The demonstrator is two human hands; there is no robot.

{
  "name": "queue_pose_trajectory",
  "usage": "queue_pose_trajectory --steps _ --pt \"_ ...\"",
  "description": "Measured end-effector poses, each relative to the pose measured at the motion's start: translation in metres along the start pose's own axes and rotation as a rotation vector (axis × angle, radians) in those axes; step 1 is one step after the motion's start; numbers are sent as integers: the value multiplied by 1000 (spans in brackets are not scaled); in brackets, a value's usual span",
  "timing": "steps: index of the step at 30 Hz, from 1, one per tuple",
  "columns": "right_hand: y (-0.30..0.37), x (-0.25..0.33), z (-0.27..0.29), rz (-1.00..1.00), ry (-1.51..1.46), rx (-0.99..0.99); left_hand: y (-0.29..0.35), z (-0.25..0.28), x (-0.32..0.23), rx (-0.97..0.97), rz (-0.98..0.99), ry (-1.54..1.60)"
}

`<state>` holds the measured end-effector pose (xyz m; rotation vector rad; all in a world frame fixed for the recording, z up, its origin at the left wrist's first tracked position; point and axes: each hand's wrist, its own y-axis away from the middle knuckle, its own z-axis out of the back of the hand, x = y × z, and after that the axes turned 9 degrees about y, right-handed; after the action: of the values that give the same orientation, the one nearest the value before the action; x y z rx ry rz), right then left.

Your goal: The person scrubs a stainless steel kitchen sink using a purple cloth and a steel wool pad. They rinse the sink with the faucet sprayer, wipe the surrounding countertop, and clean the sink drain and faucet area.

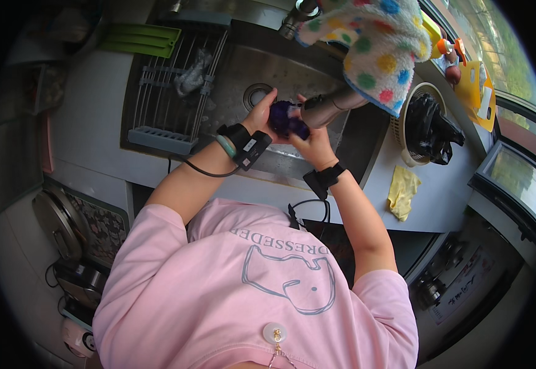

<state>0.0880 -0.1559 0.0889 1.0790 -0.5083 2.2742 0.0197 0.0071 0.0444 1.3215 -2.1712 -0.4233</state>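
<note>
Over the metal sink (237, 55), both my hands hold a dark purple, bunched-up thing (282, 118); its exact kind does not show. My left hand (260, 115) is curled around its left side. Against its lower right side lies my right hand (316, 146), fingers bent and partly hidden behind the faucet. The metal faucet head (329, 109) comes in from the upper right, right above the purple thing. Below and left of the hands, the round drain (257, 93) sits in the sink floor.
A wire drying rack (163, 86) spans the sink's left side, with a clear plastic bag (193, 72) on it. A dotted towel (379, 49) hangs by the faucet. On the right counter are a basket (398, 126) holding a black bag (428, 129), and a yellow cloth (404, 192).
</note>
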Motion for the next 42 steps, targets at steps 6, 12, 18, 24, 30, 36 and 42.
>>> queue_pose_trajectory --steps 6,12,18,24,30,36,42 --pt "5 17 10 -99 -141 221 -15 9 12 -110 13 -141" --pt "0 10 -2 -629 -648 -100 -27 2 30 -139 -269 -58" --pt "-7 -1 -15 -813 -1092 -232 -20 -20 45 -263 -731 -344" --pt "0 6 6 -189 -149 97 5 -23 11 -250 -163 -172" --pt "5 8 -7 -466 -652 9 -14 -9 35 -262 -325 -91" --pt "5 -23 -24 -842 -1152 -157 -26 -18 61 -396 -934 -366" --pt "6 -38 -32 -1096 -1281 22 -12 -12 49 -249 -991 -1124"
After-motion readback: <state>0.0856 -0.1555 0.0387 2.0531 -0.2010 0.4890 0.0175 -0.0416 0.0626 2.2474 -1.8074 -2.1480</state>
